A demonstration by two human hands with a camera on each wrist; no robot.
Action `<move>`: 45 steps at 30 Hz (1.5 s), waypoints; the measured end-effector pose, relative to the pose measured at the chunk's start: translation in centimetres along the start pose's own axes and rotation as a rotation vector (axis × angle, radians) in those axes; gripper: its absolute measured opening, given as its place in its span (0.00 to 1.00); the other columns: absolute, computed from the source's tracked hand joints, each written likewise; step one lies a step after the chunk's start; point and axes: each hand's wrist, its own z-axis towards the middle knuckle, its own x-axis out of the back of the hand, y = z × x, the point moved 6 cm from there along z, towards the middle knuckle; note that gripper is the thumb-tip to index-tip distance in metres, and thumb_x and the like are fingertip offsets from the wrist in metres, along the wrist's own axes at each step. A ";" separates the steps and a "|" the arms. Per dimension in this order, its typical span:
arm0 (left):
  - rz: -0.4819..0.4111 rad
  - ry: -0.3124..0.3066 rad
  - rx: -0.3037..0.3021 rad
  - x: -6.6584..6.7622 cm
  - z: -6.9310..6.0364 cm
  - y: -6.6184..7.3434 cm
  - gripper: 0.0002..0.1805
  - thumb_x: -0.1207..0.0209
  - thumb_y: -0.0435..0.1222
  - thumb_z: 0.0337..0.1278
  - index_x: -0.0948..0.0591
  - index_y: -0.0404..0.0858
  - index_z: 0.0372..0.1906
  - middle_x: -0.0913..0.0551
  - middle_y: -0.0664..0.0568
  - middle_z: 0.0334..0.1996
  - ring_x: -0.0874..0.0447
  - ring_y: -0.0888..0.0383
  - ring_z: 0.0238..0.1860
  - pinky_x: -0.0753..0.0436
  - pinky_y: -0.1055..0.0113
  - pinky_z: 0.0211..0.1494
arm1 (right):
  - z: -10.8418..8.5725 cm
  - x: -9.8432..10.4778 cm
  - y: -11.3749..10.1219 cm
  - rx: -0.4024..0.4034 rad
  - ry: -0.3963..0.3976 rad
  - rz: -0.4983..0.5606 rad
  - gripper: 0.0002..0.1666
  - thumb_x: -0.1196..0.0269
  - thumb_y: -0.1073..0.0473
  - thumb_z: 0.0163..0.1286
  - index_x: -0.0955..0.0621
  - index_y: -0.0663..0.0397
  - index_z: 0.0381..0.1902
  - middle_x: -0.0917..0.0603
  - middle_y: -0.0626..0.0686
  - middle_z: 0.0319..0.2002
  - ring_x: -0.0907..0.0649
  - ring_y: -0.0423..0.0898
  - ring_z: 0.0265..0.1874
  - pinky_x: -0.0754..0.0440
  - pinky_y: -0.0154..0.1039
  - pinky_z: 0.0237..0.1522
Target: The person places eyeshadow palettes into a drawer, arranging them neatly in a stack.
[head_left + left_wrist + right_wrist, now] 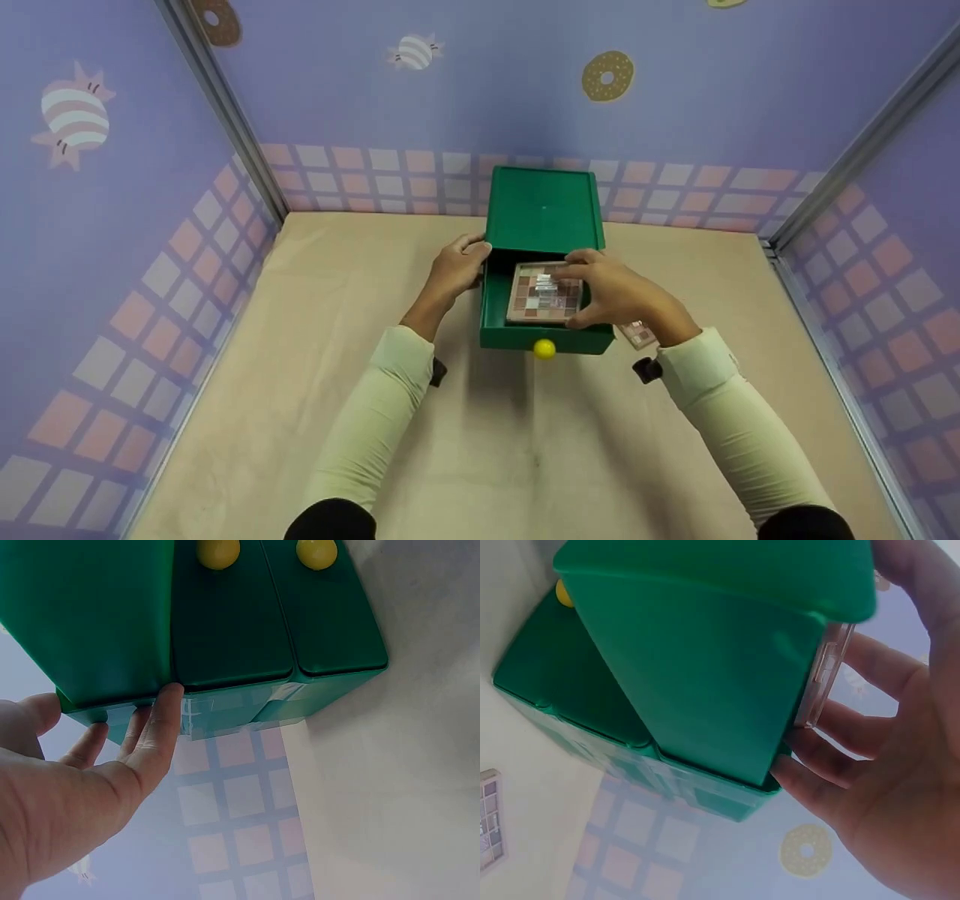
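A green drawer cabinet [544, 208] stands against the back wall with its top drawer [499, 337] pulled out. My left hand [456, 268] lies against the cabinet's left side; in the left wrist view its fingertips touch the side and the thumb is at the top edge. My right hand [619, 292] holds an eyeshadow palette [536, 296] at the drawer, thumb near the front edge and fingers over its far right part. The palette's edge shows above the drawer wall in the right wrist view; its underside is hidden.
Another palette [639, 335] lies on the table [337, 300] to the right, partly behind the right wrist. Two lower drawers [232, 630] with yellow knobs are closed. A yellow knob [544, 349] sticks out from the top drawer. Patterned walls [487, 97] surround the table.
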 end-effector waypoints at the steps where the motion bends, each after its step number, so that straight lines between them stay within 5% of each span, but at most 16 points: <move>1: -0.004 -0.002 0.000 0.0 0.0 0.0 0.27 0.49 0.50 0.77 0.29 0.49 0.74 0.18 0.44 0.59 0.15 0.50 0.52 0.19 0.46 0.63 | 0.1 -0.2 0.1 0.004 -0.003 -0.002 0.46 0.23 0.48 0.55 0.24 0.47 0.72 0.35 0.61 0.76 0.32 0.64 0.71 0.28 0.64 0.68; 20: 0.023 -0.014 -0.014 0.0 -0.1 0.0 0.27 0.50 0.51 0.77 0.30 0.50 0.75 0.18 0.46 0.58 0.14 0.51 0.52 0.18 0.50 0.61 | 0.2 -0.6 0.6 0.061 0.031 0.006 0.41 0.24 0.55 0.61 0.25 0.53 0.71 0.37 0.62 0.77 0.35 0.65 0.75 0.30 0.62 0.70; 28: 0.014 -0.012 -0.019 0.1 0.1 -0.1 0.27 0.49 0.50 0.77 0.29 0.50 0.74 0.16 0.45 0.57 0.13 0.52 0.52 0.16 0.57 0.55 | -0.1 1.0 1.6 0.046 0.185 0.101 0.31 0.31 0.57 0.69 0.24 0.56 0.69 0.29 0.61 0.72 0.27 0.62 0.70 0.28 0.60 0.69; 32: -0.001 -0.019 -0.018 0.0 0.1 -0.1 0.27 0.49 0.50 0.77 0.29 0.49 0.75 0.17 0.45 0.57 0.14 0.50 0.53 0.17 0.51 0.60 | -0.4 2.0 3.2 -0.013 0.309 0.152 0.29 0.34 0.56 0.72 0.24 0.58 0.68 0.27 0.61 0.70 0.24 0.63 0.66 0.25 0.61 0.66; 37: 0.012 -0.013 -0.015 0.1 0.1 0.0 0.27 0.50 0.50 0.77 0.29 0.50 0.74 0.16 0.45 0.56 0.13 0.51 0.52 0.15 0.56 0.55 | -0.8 2.7 6.3 -0.142 0.422 0.213 0.30 0.35 0.54 0.74 0.25 0.60 0.69 0.28 0.64 0.70 0.26 0.65 0.66 0.25 0.62 0.66; 45: 0.016 -0.019 -0.002 0.1 0.1 -0.1 0.27 0.50 0.51 0.77 0.30 0.51 0.74 0.18 0.47 0.58 0.13 0.52 0.50 0.16 0.60 0.52 | -1.5 1.0 11.0 -0.276 0.485 0.210 0.36 0.35 0.53 0.73 0.29 0.66 0.71 0.31 0.71 0.70 0.31 0.70 0.69 0.34 0.66 0.70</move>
